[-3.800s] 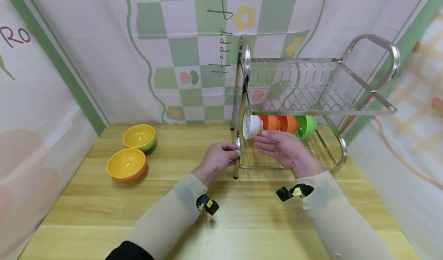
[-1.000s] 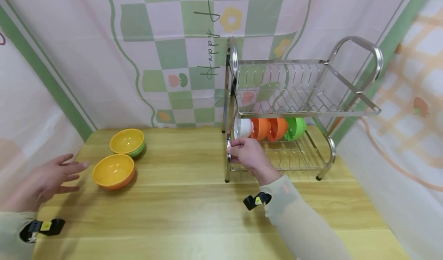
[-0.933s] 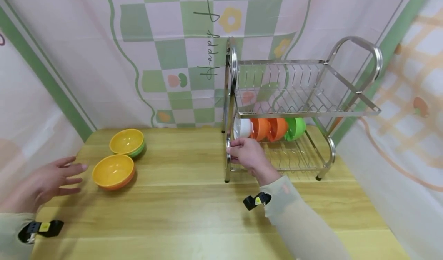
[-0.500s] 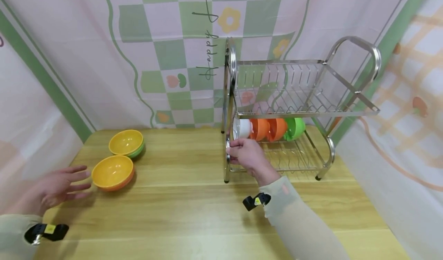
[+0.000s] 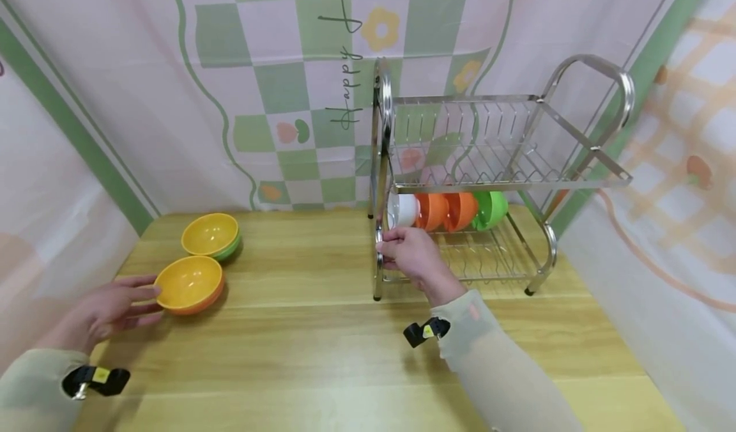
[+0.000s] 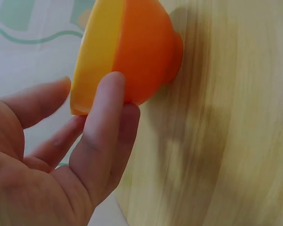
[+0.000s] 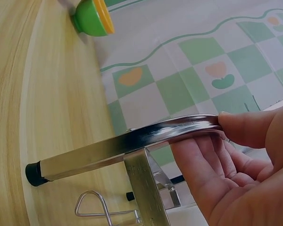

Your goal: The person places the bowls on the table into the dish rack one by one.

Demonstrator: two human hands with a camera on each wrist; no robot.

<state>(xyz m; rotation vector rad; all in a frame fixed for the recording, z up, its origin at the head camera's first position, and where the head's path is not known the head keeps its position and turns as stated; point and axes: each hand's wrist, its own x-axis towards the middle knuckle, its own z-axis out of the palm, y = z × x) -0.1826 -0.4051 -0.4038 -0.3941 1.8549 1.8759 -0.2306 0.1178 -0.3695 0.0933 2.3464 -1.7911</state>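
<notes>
An orange bowl with a yellow inside [image 5: 190,284] stands at the left of the table. My left hand [image 5: 123,307] is at its near-left side, fingers loosely extended. In the left wrist view, the fingers lie along the orange bowl's outer wall and the thumb is by its rim; I cannot tell if they touch. My right hand [image 5: 415,256] grips the lower left upright of the metal dish rack [image 5: 467,188], thumb on one side and fingers curled on the other. Behind the orange bowl is a green bowl with a yellow inside [image 5: 210,235].
On the rack's lower tier, a white bowl [image 5: 404,211], two orange bowls [image 5: 431,211] and a green bowl [image 5: 490,209] stand on their sides in a row. A printed curtain [image 5: 270,48] hangs behind the wooden table [image 5: 299,355].
My left hand has left the rack and moved across to the orange bowl, closing the last gap just now. My right hand took hold of the rack's upright and has stayed there.
</notes>
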